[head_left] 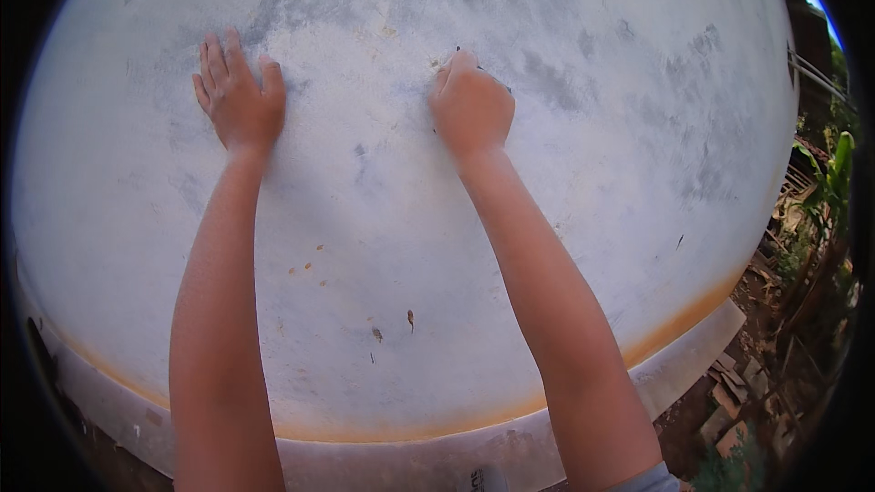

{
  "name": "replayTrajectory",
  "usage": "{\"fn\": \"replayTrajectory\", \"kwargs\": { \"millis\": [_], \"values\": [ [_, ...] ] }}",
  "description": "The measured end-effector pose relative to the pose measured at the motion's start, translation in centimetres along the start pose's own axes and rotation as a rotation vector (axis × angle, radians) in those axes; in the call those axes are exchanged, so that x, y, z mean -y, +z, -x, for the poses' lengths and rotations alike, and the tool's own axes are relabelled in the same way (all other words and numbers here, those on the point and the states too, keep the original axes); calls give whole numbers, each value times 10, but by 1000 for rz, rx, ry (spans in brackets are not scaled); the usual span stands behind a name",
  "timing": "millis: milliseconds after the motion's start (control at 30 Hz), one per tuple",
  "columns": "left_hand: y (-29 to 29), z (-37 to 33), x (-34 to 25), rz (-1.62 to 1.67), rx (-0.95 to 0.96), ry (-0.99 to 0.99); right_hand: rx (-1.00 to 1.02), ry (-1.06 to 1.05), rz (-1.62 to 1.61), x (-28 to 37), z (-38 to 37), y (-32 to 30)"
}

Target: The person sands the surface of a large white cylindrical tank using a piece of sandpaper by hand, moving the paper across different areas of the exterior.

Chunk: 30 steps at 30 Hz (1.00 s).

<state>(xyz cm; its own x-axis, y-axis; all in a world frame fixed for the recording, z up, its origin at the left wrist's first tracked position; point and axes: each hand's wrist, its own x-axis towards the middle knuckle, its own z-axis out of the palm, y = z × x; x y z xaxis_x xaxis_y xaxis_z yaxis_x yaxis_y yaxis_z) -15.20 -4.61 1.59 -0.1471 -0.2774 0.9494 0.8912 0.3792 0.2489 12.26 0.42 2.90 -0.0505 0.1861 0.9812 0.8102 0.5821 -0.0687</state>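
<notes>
A large, curved white panel (365, 219), which looks like a vehicle's hood, spreads out in front of me. Scuffed grey patches mark it, mostly toward the far side, and its near edge is orange-brown. My left hand (241, 96) lies flat on the panel at the left, fingers spread, holding nothing. To the right of it, my right hand (474, 107) is closed and pressed against the surface. Small dark edges of something thin poke out beside its fingers; the rest is hidden under the hand, so its kind cannot be made out.
Dry leaf bits (410, 319) and small brown flecks lie on the panel between my forearms. Below its near edge runs a pale band (510, 451), like a bumper. Beyond the right side are green plants (838, 169) and ground with broken pieces (725, 392).
</notes>
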Motion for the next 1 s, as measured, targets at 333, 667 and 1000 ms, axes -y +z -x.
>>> {"fn": "replayTrajectory", "kwargs": {
  "millis": [333,667,1000],
  "values": [
    [1,-1,0,34,-4,-17,50,-30,5,-4,41,5],
    [-1,0,1,119,4,-17,135,9,-31,-12,79,0],
    [-5,-3,-2,103,1,-25,-138,-181,-8,2,-76,-55]
  ]
}}
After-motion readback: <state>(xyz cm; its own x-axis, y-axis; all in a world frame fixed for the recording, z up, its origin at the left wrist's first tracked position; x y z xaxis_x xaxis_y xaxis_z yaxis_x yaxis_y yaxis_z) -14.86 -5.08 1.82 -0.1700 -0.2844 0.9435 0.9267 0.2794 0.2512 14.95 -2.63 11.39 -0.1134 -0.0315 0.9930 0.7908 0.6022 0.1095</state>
